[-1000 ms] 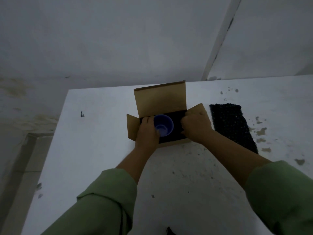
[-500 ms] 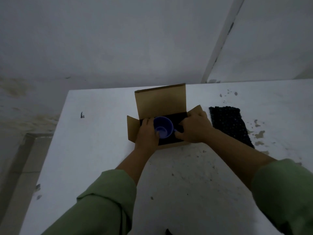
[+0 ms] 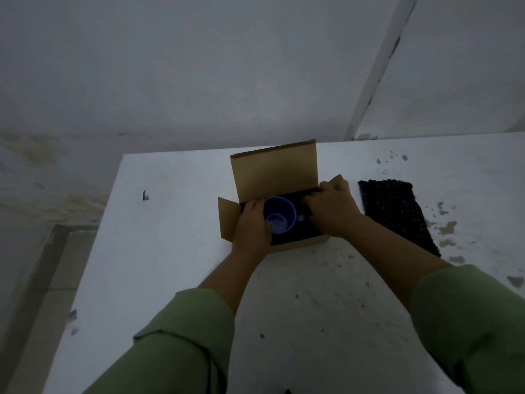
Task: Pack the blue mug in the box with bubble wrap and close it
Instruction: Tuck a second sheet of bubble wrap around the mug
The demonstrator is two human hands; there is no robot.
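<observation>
Two hands [image 3: 292,220] settle a blue mug [image 3: 279,214] inside an unmarked box [image 3: 274,169].

White painted surface [image 3: 159,260], flat and scuffed, speckled with dark flecks near the middle and brownish chipped patches [image 3: 447,227] along the right side. Small dark mark [image 3: 145,195] toward the left edge. Behind, a pale grey wall [image 3: 199,66] with yellowish stains at left. Light upright strip [image 3: 377,64] slanting up the wall at right. Pale tiled floor [image 3: 37,280] below at left.
</observation>
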